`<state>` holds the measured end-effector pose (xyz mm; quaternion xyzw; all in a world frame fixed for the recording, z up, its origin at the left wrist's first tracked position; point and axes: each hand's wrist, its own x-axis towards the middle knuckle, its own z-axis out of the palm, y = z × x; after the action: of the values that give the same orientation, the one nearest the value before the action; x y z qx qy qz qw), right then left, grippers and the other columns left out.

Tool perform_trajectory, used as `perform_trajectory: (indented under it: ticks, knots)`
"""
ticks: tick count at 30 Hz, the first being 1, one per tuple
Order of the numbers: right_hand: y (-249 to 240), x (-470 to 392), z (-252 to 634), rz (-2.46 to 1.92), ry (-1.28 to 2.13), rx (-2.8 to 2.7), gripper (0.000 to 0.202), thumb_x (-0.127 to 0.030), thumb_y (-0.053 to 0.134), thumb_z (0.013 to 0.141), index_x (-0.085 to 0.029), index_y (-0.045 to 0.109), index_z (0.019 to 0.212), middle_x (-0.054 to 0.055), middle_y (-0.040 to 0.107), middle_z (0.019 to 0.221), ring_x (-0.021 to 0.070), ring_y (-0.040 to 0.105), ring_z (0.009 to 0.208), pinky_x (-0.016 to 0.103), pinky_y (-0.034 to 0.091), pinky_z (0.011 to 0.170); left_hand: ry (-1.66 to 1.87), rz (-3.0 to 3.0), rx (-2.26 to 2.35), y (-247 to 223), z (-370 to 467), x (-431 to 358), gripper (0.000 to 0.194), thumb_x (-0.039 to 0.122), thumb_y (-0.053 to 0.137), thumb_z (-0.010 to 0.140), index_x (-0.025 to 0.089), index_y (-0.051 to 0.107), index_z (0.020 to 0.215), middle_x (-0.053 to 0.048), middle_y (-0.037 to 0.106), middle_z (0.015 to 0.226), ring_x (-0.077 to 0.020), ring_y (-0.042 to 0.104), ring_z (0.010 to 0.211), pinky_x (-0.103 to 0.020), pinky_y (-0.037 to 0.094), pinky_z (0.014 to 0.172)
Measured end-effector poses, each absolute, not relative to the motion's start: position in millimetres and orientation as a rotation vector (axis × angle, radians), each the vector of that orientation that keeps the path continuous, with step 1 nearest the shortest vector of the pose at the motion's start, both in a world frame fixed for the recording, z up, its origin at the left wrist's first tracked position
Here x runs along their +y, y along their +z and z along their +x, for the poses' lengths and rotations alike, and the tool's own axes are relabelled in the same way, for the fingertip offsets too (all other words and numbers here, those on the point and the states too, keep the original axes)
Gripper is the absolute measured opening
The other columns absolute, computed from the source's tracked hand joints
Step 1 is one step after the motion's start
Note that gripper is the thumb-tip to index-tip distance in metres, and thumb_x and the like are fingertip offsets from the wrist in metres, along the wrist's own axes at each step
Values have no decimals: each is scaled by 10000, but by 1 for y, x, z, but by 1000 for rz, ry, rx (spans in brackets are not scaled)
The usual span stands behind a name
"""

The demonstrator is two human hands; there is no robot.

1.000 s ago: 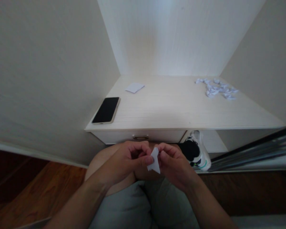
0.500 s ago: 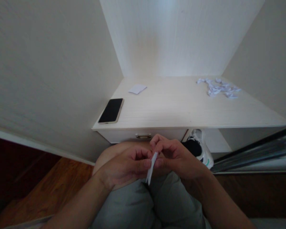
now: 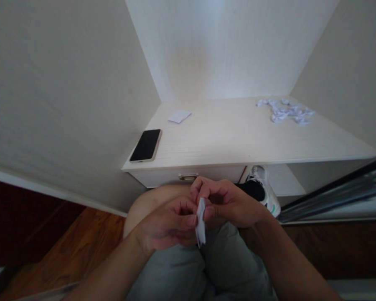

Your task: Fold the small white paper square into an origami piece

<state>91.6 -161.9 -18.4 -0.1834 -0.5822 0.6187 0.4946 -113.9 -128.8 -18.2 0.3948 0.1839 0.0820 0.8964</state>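
Observation:
A small folded piece of white paper (image 3: 201, 223) is pinched between both my hands above my lap. My left hand (image 3: 167, 223) grips it from the left with thumb and forefinger. From the right, my right hand (image 3: 228, 201) holds its upper edge with the fingertips. The paper is seen nearly edge-on, hanging down between the thumbs. On the pale shelf (image 3: 238, 142) ahead lie a flat white paper sheet (image 3: 179, 116) at the back left and a pile of several small folded white paper pieces (image 3: 285, 110) at the back right.
A black phone (image 3: 146, 144) lies face up at the shelf's front left corner. A drawer handle (image 3: 188, 177) sits under the shelf edge. A white and black shoe (image 3: 263, 194) stands below on the right. Walls close in left and right; wooden floor lies to the left.
The paper has turned from flat-on, showing a pointed shape, to nearly edge-on. Both hands have shifted slightly right and up, with the right fingers now curled over the paper's top.

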Motion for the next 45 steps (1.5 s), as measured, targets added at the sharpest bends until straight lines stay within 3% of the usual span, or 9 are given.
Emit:
perform_trajectory:
  ticks: [8,13,19,25,29,32,35,40,45]
  knots:
    - [-15,-162,96,-421,1573,-1414,174,-362,873,874,-200,812,854,24,532,1006,193,518,959,352,403,901,204,800,404,-24,-120,-130,431,474,948,765,143,685,849,90,356,558,-29,233,452,-168,191,446]
    - [-17,-170,95,-478,1584,-1407,139,-334,915,834,-222,853,887,17,512,1002,186,496,983,327,410,913,204,783,402,-30,-125,-124,426,467,944,774,163,654,846,72,465,549,-28,304,391,-136,237,387]
    - [-19,-186,93,-578,1609,-1257,153,-332,872,896,-191,825,861,18,537,989,160,523,936,285,429,866,195,751,358,-27,-121,-125,343,443,887,851,165,697,920,92,472,496,-53,356,301,-156,390,302]
    - [-13,-198,92,-692,1594,-1061,209,-360,884,882,-196,777,808,20,590,991,157,573,907,268,457,793,272,765,433,-19,-112,-127,370,432,935,796,155,699,863,6,667,627,-105,576,406,-201,546,360]
    - [-12,-200,91,-743,1615,-968,236,-372,865,905,-177,754,833,13,656,890,142,613,820,263,475,759,409,852,499,-17,-106,-131,316,372,953,785,148,739,843,5,666,636,-106,615,482,-218,610,442]
    - [-13,-201,93,-810,1639,-954,222,-350,873,900,-156,767,879,-8,659,772,89,544,649,203,404,592,520,951,493,-15,-103,-133,241,321,919,828,144,757,798,-7,673,803,-110,667,580,-221,626,474]
    - [-16,-201,96,-824,1676,-942,214,-331,879,895,-154,758,889,-33,651,675,61,515,545,171,351,499,614,1068,472,-13,-100,-134,111,251,874,870,184,785,879,-4,670,932,-133,716,689,-216,629,490]
    - [-20,-200,99,-798,1701,-931,186,-296,859,924,-157,736,910,-21,735,695,53,617,528,130,398,477,703,1278,513,-6,-98,-136,70,231,827,916,217,797,978,12,706,808,-118,708,632,-204,629,548]
    - [-21,-198,99,-726,1730,-906,137,-245,830,947,-157,726,938,5,797,753,82,723,590,139,532,543,891,1558,602,2,-95,-137,47,173,789,927,209,815,945,5,724,846,-103,715,671,-170,601,592]
